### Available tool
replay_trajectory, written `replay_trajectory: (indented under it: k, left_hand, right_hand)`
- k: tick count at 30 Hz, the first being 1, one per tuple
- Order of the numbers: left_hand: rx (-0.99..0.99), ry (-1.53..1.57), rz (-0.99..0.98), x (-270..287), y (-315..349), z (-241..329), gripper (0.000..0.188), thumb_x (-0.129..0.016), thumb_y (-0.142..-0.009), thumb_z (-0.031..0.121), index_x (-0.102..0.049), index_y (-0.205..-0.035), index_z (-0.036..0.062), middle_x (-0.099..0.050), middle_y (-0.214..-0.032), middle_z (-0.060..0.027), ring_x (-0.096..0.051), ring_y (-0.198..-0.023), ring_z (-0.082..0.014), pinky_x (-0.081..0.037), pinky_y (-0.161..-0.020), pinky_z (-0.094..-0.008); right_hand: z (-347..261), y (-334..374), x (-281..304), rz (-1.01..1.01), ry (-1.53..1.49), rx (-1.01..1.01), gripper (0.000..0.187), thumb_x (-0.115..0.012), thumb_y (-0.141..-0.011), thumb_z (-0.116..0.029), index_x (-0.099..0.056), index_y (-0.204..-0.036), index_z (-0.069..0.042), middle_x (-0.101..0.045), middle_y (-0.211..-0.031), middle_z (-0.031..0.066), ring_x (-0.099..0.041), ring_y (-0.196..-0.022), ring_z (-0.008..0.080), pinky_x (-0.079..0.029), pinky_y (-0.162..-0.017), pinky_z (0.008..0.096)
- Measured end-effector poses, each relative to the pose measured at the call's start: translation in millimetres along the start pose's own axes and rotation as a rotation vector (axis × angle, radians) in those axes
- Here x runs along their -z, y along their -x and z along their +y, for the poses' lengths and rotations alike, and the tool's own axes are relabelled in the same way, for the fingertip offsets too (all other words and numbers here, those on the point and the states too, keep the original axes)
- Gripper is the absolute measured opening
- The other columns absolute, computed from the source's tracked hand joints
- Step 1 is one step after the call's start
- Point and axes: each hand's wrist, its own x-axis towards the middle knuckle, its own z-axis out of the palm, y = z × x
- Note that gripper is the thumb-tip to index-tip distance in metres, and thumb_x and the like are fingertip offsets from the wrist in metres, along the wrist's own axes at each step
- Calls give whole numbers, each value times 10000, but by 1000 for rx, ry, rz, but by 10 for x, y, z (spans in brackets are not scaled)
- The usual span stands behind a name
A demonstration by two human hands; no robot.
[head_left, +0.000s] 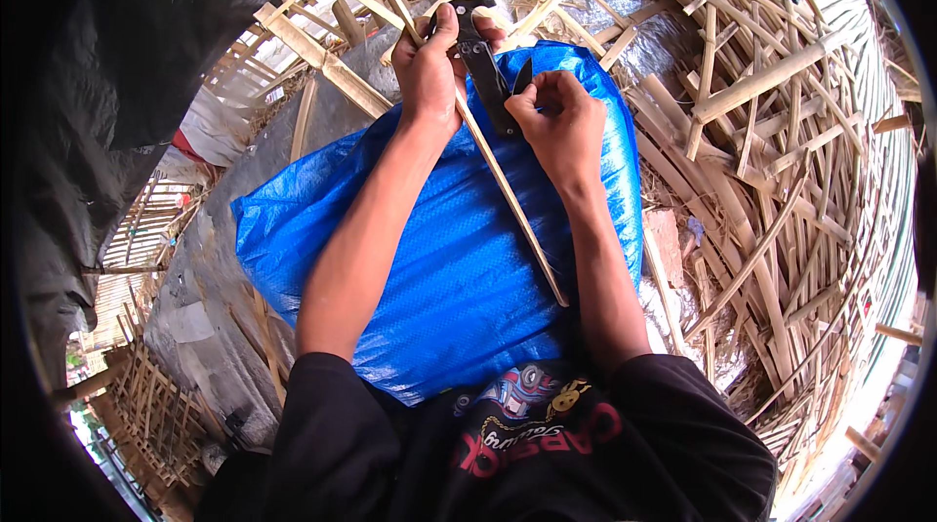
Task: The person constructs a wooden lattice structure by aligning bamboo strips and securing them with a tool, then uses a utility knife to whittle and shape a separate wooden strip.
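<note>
My left hand [429,78] is closed round the upper part of a black folding multi-tool [483,68]. Against the palm it also holds a thin bamboo strip [503,185], which slants down across my lap. A small dark pointed blade [524,79] stands out from the tool's side. At that blade, the thumb and fingers of my right hand [566,122] are pinched together; the exact contact point is hidden behind the fingertips. Under both hands a blue woven plastic sheet [439,249] covers my lap.
Split bamboo pieces [752,161] lie heaped on the right. Ahead of my hands is a bamboo lattice frame [342,78]. A grey plastic sheet [205,268] spreads on the left, below a dark hanging tarp [117,54]. More woven bamboo [156,415] is at lower left.
</note>
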Motion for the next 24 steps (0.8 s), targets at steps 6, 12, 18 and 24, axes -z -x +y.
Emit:
replay_trajectory:
  k: [6, 12, 18, 24]
  left_hand:
    - [-74, 127, 31, -31, -99, 133, 249, -540, -1011, 200, -571, -1045, -45, -680, -852, -168, -701, -747, -278, -603, -711, -404]
    - [-128, 142, 65, -63, -104, 232, 245, -541, -1009, 188, -553, -1054, -52, -677, -864, -182, -713, -771, -298, -613, -708, -409]
    - [-134, 110, 62, -124, -74, 314, 220, -538, -1009, 179, -546, -1033, -39, -675, -851, -190, -713, -763, -309, -616, -706, -414]
    - [-151, 136, 76, -176, -78, 405, 209, -539, -1007, 172, -543, -1014, -36, -676, -839, -193, -709, -744, -315, -615, -701, -420]
  right_hand:
    - [134, -83, 39, 99, -179, 31, 117, -683, -806, -52, -611, -828, 38, -706, -694, 103, -636, -608, 70, -501, -550, 238]
    - [73, -25, -41, 84, -244, 1, 124, -657, -836, -62, -600, -856, 46, -719, -731, 119, -643, -659, 73, -503, -572, 235]
    - [-57, 49, 18, 48, -183, -79, 154, -653, -840, -90, -595, -867, 49, -724, -753, 130, -647, -667, 84, -508, -587, 247]
    - [-120, 72, 49, 40, -205, -48, 155, -655, -837, -92, -593, -852, 49, -718, -742, 131, -648, -673, 88, -505, -592, 248]
